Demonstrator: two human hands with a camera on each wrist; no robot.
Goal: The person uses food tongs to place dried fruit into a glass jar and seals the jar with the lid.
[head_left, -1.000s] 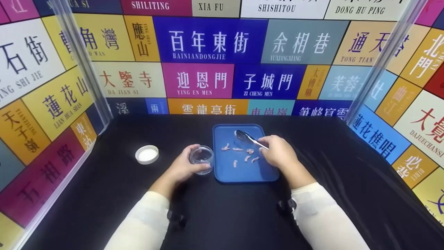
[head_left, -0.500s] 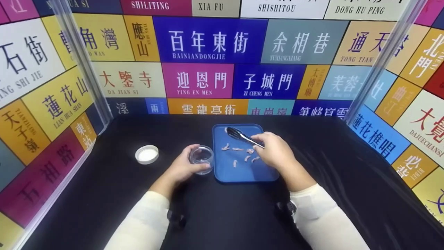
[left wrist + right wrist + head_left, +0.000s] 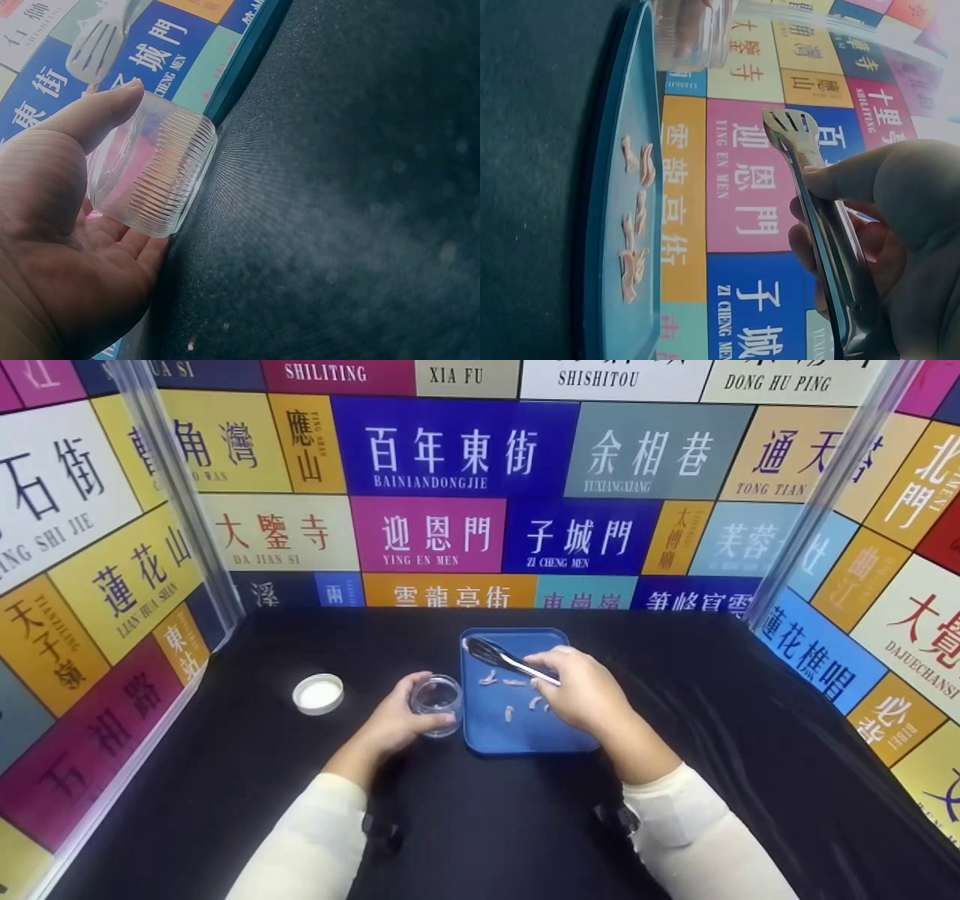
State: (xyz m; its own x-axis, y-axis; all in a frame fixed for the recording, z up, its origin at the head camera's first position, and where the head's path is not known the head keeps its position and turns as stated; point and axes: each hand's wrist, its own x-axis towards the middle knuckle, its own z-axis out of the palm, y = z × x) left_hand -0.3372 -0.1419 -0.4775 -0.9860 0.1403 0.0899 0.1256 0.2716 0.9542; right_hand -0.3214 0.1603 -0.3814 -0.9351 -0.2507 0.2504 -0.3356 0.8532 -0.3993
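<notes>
My left hand [image 3: 401, 721] holds a clear glass jar [image 3: 436, 694] with its lid off, thumb on the near side, beside the tray's left edge. Ribbed sides of the jar [image 3: 169, 172] show in the left wrist view. In my right hand [image 3: 589, 690] are slotted metal tongs [image 3: 825, 240], their arms squeezed close together. The tongs' head hangs over the upper left corner of the blue tray [image 3: 555, 739], a small pale bit showing at its tip. Several small, curled pale pink strips [image 3: 508, 713] lie scattered on the tray; my right hand covers some of its right part.
A round white lid [image 3: 318, 694] lies on the black cloth [image 3: 480, 825] to the left of the jar. Colourful printed panels [image 3: 457, 450] stand behind and at both sides, with clear upright edges [image 3: 184, 502] at the corners.
My right hand has moved left across the tray with the tongs, bringing their head from the tray's upper middle to its upper left corner. The left hand and jar have stayed put.
</notes>
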